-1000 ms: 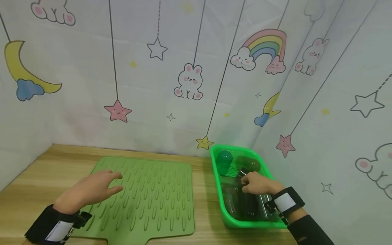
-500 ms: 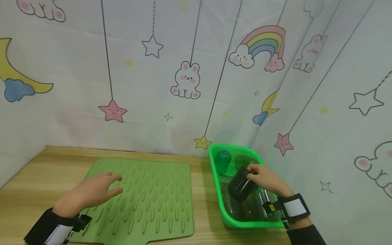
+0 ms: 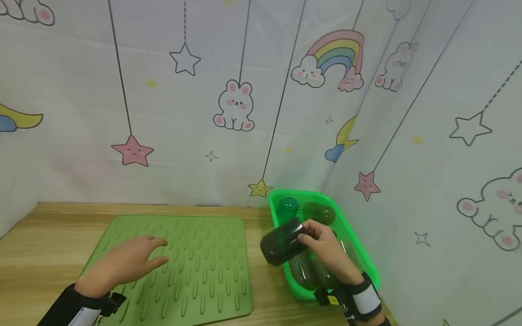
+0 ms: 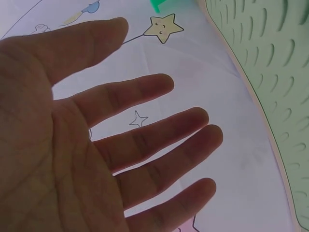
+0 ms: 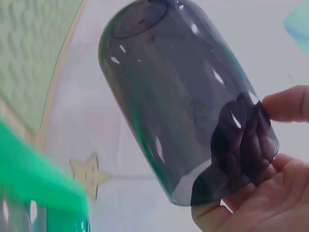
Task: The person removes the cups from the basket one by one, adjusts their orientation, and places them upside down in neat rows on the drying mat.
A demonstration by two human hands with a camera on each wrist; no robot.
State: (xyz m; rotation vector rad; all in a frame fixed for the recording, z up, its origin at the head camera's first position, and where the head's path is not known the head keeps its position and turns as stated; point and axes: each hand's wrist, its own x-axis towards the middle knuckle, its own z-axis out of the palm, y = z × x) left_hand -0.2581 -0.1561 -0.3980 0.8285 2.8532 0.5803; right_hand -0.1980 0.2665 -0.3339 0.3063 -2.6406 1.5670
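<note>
A dark translucent plastic cup (image 3: 281, 243) is pinched near its rim by my right hand (image 3: 328, 246), thumb on one side and fingers on the other. It tilts over the left rim of the green basket (image 3: 299, 292), its closed end pointing left. In the right wrist view the cup (image 5: 178, 101) fills the middle, with fingers seen through its wall. My left hand (image 3: 126, 262) hovers over the green drying mat (image 3: 204, 258), holding nothing. The left wrist view shows that hand (image 4: 96, 130) with its fingers spread and straight.
Inside the basket lie a teal cup (image 3: 287, 207), a greenish-brown cup (image 3: 320, 213) and several clear ones (image 3: 301, 271). Wooden tabletop (image 3: 261, 290) runs between mat and basket. A patterned white curtain (image 3: 183, 172) stands behind and to the right.
My right hand has lifted the dark cup out of the basket and carried it left, over the rim. My left hand has stayed over the mat. The head view has turned slightly right.
</note>
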